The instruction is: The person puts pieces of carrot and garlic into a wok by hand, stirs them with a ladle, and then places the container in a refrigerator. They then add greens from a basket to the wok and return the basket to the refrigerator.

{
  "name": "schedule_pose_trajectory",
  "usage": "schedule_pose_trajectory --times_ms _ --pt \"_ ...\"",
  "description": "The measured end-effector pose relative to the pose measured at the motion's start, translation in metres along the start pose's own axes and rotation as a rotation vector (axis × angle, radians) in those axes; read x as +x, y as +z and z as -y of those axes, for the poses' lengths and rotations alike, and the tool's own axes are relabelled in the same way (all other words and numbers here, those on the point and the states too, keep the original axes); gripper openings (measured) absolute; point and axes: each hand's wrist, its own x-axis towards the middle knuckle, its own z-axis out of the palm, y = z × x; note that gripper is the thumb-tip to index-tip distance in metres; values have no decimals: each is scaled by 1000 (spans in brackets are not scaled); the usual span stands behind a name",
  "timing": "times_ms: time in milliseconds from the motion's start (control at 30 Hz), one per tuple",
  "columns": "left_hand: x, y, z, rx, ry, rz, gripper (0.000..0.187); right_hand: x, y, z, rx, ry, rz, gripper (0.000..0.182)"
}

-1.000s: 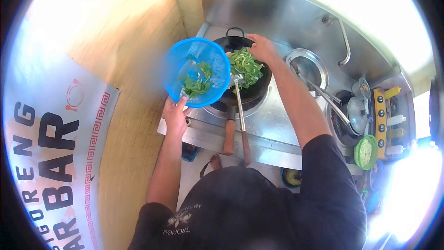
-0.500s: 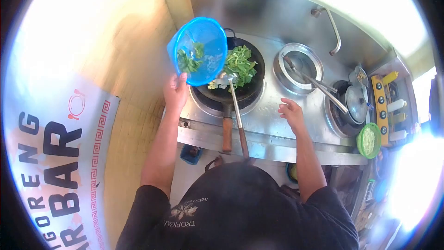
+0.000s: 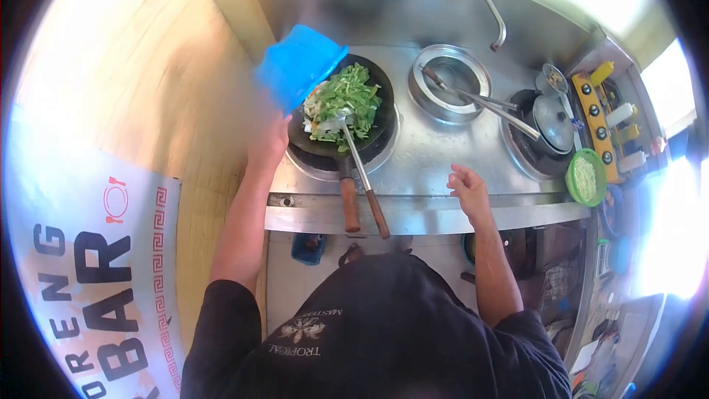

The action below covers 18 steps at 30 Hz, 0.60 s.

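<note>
My left hand grips the blue basket, which is tipped over the left side of the black wok. Chopped green leaves lie in the wok, with paler pieces beside them. A metal ladle with a wooden end rests in the wok, next to the wok's wooden handle. To the right, my right hand hovers over the steel counter with its fingers loosely bent and apart, holding nothing.
A steel pot with utensils across it stands right of the wok. Further right are a lidded pot, a green basket of pale shreds and several sauce bottles. A tap juts from the back wall.
The blue basket has turned over, so its outside now faces up, and its leaves are no longer visible inside. The camera view has shifted. My right hand stays empty.
</note>
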Motion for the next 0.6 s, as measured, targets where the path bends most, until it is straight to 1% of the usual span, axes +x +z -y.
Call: schedule_pose_trajectory --times_ms 67,100,167,233,267,300,333,400,433,467,500,533,567,600 --pt "-10 -8 -13 60 -94 380 17 -11 -8 -5 -27 32 -1 37" --pt "-17 -4 -13 50 -86 380 17 -18 -12 -6 -28 33 -14 37" --pt "-28 11 -2 115 -134 341 15 -26 -20 -8 -3 44 -45 37" --pt "-21 15 9 -124 -384 100 17 -32 -30 -9 24 33 -73 37" --pt "-27 10 17 -143 -370 115 17 -38 -35 -11 50 25 -93 37" --pt "-33 4 23 -227 -497 67 19 -40 -41 -13 26 -1 -79 36" --pt "-32 11 14 -336 -616 31 21 -41 -52 -17 -2 -24 -94 36" --pt "-17 13 -34 -544 -567 -101 20 -40 -73 -36 -34 -36 -101 35" --pt "-5 12 -74 -601 -541 -63 20 -46 -81 -32 38 -17 -122 32" --pt "3 5 -117 -736 -740 53 20 -53 -90 -32 116 -3 -128 30" --pt "5 3 -152 -842 -944 165 20 -55 -103 -41 126 8 -160 30" --pt "-2 15 -178 -893 -700 294 21 -53 -117 -50 162 39 -168 28" --pt "-8 37 -213 -1295 -991 234 23 -51 -132 -59 198 66 -166 27" --pt "-7 43 -256 -1330 -1040 298 25 -52 -151 -65 208 65 -176 27"
